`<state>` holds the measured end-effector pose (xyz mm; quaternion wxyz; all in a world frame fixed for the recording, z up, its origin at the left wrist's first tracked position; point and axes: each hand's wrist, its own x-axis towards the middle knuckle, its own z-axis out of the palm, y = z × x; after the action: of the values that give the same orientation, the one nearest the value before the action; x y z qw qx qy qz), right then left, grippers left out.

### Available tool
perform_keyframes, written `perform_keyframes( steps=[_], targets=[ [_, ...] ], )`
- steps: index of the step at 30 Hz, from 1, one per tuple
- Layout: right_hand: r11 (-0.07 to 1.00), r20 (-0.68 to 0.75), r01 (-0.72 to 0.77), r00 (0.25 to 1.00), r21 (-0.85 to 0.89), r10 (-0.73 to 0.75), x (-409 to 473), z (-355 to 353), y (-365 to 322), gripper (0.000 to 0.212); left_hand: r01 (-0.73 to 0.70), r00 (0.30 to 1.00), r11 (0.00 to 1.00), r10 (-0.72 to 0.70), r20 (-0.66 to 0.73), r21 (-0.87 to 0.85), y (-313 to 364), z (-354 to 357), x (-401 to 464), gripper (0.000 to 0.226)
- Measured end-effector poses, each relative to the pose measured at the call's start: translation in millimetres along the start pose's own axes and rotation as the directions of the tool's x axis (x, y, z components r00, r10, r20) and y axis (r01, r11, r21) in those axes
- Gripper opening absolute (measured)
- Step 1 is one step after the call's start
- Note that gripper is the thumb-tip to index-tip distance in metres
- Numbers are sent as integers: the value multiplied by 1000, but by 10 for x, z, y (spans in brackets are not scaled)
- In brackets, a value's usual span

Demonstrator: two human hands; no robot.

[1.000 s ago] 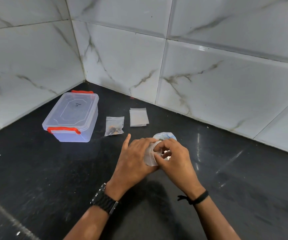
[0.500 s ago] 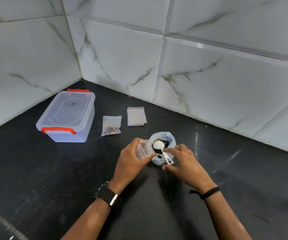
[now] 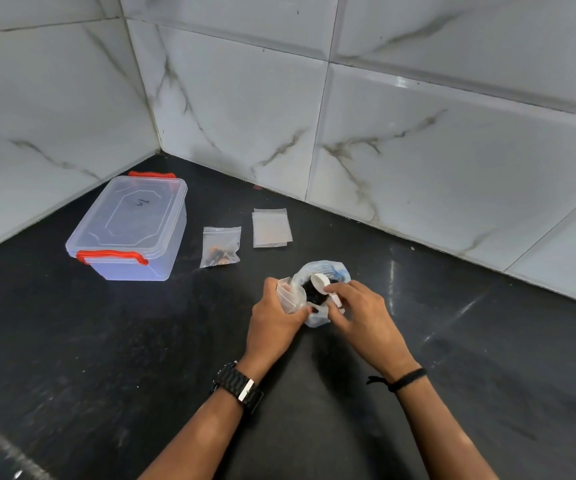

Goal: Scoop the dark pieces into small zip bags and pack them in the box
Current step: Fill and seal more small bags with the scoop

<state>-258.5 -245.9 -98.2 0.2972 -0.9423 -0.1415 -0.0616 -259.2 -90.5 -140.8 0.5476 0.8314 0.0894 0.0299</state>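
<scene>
My left hand (image 3: 272, 318) grips a small clear zip bag (image 3: 290, 295), its mouth held open, right beside a larger plastic bag (image 3: 328, 270) of dark pieces (image 3: 314, 293). A white scoop (image 3: 321, 283) lies in that bag, and my right hand (image 3: 361, 311) pinches its handle. A filled small zip bag (image 3: 220, 247) lies on the counter to the left. Farther left stands the clear box (image 3: 130, 228) with red latches, its lid on.
A stack of empty zip bags (image 3: 271, 227) lies near the back wall. Marble-tiled walls meet in a corner behind the box. The black counter (image 3: 106, 358) stretches toward me and to the right.
Both hands were together on the small zip bag. The left hand has since moved left with it, uncovering the scoop, and the right hand has taken hold of the scoop's handle.
</scene>
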Motion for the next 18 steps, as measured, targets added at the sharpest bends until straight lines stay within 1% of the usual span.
perform_keyframes(
  steps=[4,9,14,18],
  targets=[
    [1000,-17,22,1000,20,-21,52,44,33,26,4,1000,999,-5,-18,-41,2,-13,36,45],
    [994,-91,67,994,85,-59,77,92,38,23,44,999,989,-47,-14,-144,-3,4,75,42],
    [996,-61,44,997,81,-39,64,138,68,25,80,996,961,-87,-14,-264,-17,36,88,39],
    [995,-67,38,997,87,-33,49,134,71,24,83,996,948,-87,1,-309,-23,36,104,37]
  ],
)
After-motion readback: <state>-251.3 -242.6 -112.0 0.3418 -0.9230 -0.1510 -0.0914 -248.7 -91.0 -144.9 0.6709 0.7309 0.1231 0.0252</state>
